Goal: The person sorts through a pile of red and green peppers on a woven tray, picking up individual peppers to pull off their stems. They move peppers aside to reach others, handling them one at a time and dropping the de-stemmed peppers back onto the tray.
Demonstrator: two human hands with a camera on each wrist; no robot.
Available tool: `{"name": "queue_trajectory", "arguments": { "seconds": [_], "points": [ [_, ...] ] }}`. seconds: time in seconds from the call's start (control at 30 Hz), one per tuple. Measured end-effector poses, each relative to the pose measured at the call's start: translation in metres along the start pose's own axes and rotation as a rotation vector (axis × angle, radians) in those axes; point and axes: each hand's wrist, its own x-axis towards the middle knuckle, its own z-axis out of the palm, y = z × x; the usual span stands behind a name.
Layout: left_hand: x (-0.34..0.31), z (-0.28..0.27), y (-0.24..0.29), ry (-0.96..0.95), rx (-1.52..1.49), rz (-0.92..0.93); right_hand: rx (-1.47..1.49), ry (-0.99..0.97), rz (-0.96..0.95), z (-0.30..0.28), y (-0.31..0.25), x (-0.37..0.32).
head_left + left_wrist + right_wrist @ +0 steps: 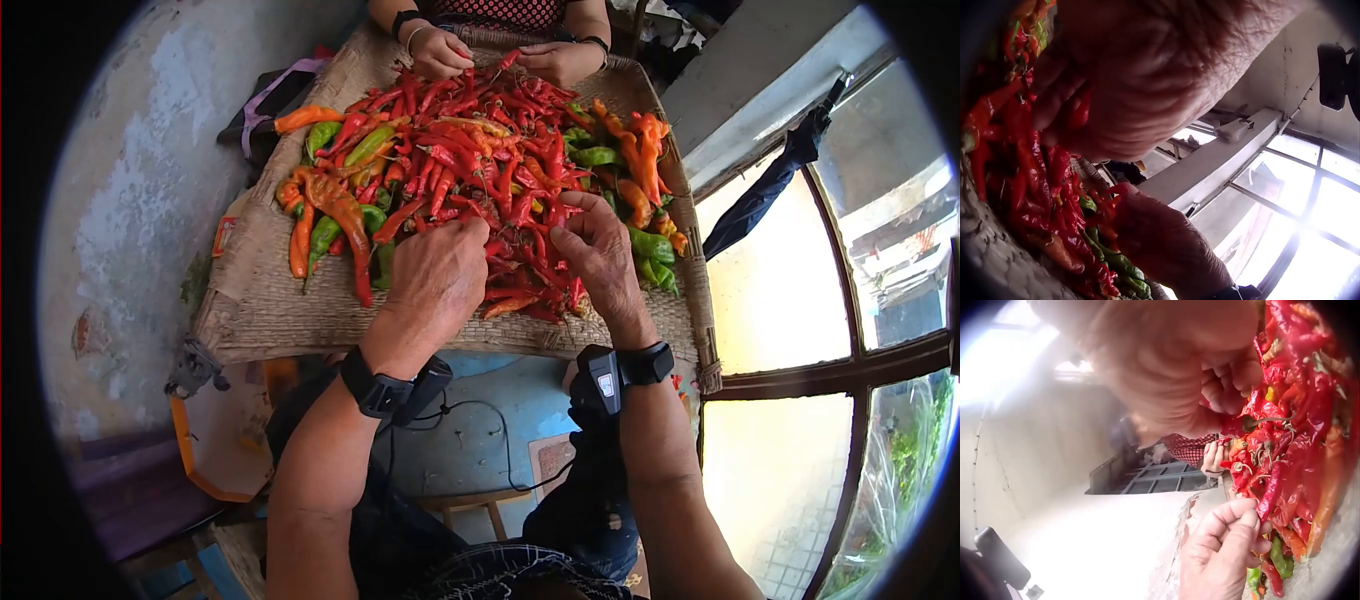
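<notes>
A heap of red chili peppers (480, 140) lies on a woven tray (290, 325). At the near side of the heap, my left hand (437, 275) pinches a red chili pepper (1270, 490) between thumb and fingers, as the right wrist view shows. My right hand (605, 260) is a little to the right, over the same heap. Its fingers curl in and pinch another red chili pepper (1231, 427), mostly hidden behind the hand in the right wrist view. Between the two hands lie more wrinkled red peppers with dry stems.
Orange and green peppers (335, 205) lie along the tray's left side, with more green peppers (652, 250) on the right. Across the tray, another person's hands (440, 52) handle peppers. A wall (130, 200) stands left, a window (780, 300) and folded umbrella (800, 150) right.
</notes>
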Motion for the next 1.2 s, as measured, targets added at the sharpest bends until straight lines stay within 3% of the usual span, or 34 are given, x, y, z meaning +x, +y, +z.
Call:
{"name": "queue_trajectory", "arguments": {
  "seconds": [0.17,0.23,0.3,0.4,0.43,0.5,0.53,0.57,0.6,0.7,0.77,0.93,1.0,1.03,1.1,1.17,1.2],
  "points": [
    [-0.001,0.003,0.006,-0.023,-0.040,0.043,0.099,-0.118,0.136,-0.039,-0.006,-0.020],
    [-0.002,0.006,0.007,-0.029,-0.058,0.063,0.122,-0.533,0.312,-0.050,-0.010,-0.024],
    [-0.002,0.007,0.007,-0.096,-0.165,0.067,0.088,-0.592,0.266,-0.050,-0.008,-0.024],
    [-0.003,0.006,0.008,-0.074,-0.264,0.087,0.532,-0.024,-0.032,-0.028,-0.020,-0.016],
    [-0.002,0.006,0.009,-0.055,-0.335,0.099,0.532,-0.019,-0.039,-0.029,-0.018,-0.014],
    [0.000,0.007,0.009,-0.087,-0.374,0.088,-0.146,-0.106,-0.237,-0.028,-0.014,-0.006],
    [0.000,0.007,0.009,-0.126,-0.415,0.065,-0.237,-0.258,-0.115,-0.023,-0.016,-0.011],
    [0.001,0.005,0.009,-0.112,-0.406,0.077,-0.437,-0.335,-0.183,-0.015,-0.016,-0.016],
    [0.001,0.004,0.011,-0.151,-0.435,0.044,-0.453,-0.296,-0.403,-0.003,-0.006,-0.019],
    [0.000,0.007,0.012,-0.175,-0.468,0.026,-0.462,-0.325,-0.377,0.008,0.002,-0.027],
    [-0.001,0.014,0.009,-0.085,-0.527,0.095,-0.449,-0.319,-0.342,0.007,0.001,-0.031],
    [0.000,-0.004,0.018,-0.121,-0.637,-0.033,-0.430,-0.271,-0.309,-0.002,-0.002,-0.032],
    [0.001,-0.005,0.010,0.062,-0.533,0.007,-0.391,-0.219,-0.175,-0.003,-0.008,-0.025],
    [0.001,-0.004,0.005,0.063,-0.529,0.006,-0.388,-0.220,-0.177,-0.003,-0.006,-0.017],
    [0.002,-0.004,-0.008,0.109,-0.035,0.094,0.008,0.090,-0.012,0.001,0.002,0.006],
    [0.003,-0.005,-0.015,0.043,0.079,0.078,0.035,0.227,-0.117,0.002,-0.003,0.015],
    [0.004,-0.004,-0.017,0.030,0.124,0.084,-0.065,0.206,-0.157,0.000,-0.007,0.016]
  ]
}}
